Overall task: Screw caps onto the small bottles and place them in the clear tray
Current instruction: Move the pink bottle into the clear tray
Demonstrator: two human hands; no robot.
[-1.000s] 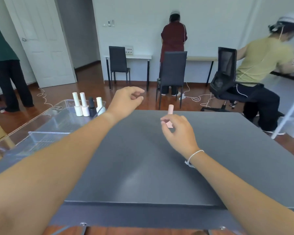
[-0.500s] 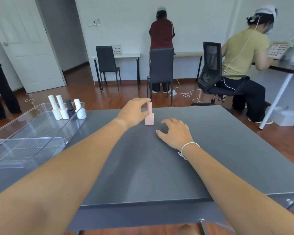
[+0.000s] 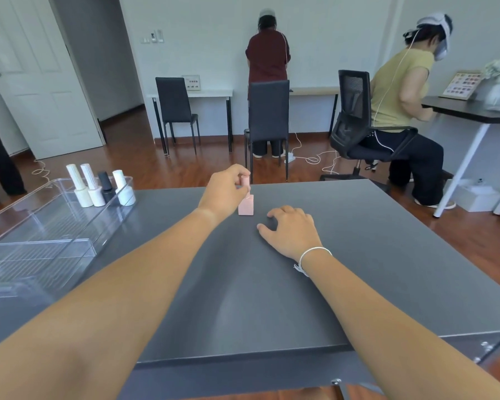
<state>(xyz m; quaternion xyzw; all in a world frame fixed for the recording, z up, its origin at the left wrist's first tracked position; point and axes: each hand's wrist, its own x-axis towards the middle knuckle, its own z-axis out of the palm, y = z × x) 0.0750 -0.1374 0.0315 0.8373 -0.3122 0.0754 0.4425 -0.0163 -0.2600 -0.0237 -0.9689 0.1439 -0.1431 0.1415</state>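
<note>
Far left: clear tray sits on the table, hanging off the left side a bit. Four capped bottles stand in a row at its far end, three white, one dark, packed touching each other.

Moving to centre: left hand is up over the pink bottle, fingers pinching the pink cap from the top. Bottle stands upright on the table, nr the far edge, well apart from the tray. Looks like the cap's being twisted on or checked, can't tell how far it's seated.

Right of that: right hand lies knuckles-up on the table just beside the bottle, fingers loosely bent, holding nothing, not touching the bottle.

Risk here, imo: nothing steadies the base. A one-handed twist could spin the whole bottle w/o tightening the cap, or tip it toward the far edge. If the cap's only half on and the lift goes by the cap, the body could drop off. And the tray's row is tight, so setting this one in carelessly might knock the others over.
</note>
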